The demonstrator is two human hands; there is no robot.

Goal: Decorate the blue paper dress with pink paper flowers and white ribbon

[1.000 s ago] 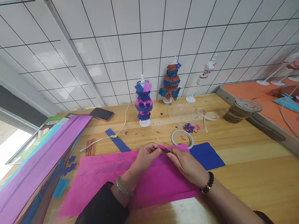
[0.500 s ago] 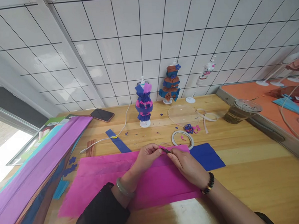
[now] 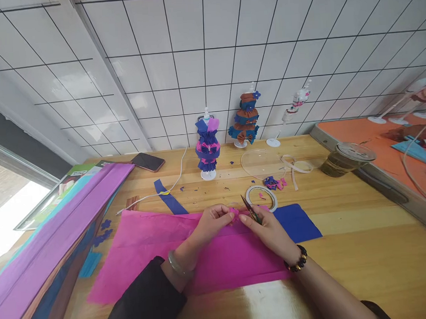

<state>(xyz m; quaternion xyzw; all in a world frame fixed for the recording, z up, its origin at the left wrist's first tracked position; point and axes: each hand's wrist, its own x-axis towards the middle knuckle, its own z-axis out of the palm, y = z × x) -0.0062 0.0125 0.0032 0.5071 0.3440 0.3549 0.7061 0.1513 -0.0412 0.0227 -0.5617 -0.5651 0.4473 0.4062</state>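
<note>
1. Scissors (image 3: 250, 209) sit in the right hand (image 3: 270, 230), blades pointing far and slightly left, tips raised off the pink paper scrap (image 3: 233, 212).
2. That scrap lies just left of the blades, pinched in the left hand (image 3: 212, 221), so the left hand is the nearer one.
3. Left hand: fingers curled nearly closed, thumb and fingertips gripping the scrap.
4. Right hand: closed round the scissor handles; whether the blades are parted cannot be told.
5. Both hands hover over the pink tissue sheet (image 3: 149, 248) spread on the bench (image 3: 363, 237), near its far edge.
6. Beyond them lies a tape roll (image 3: 261, 197).
</note>
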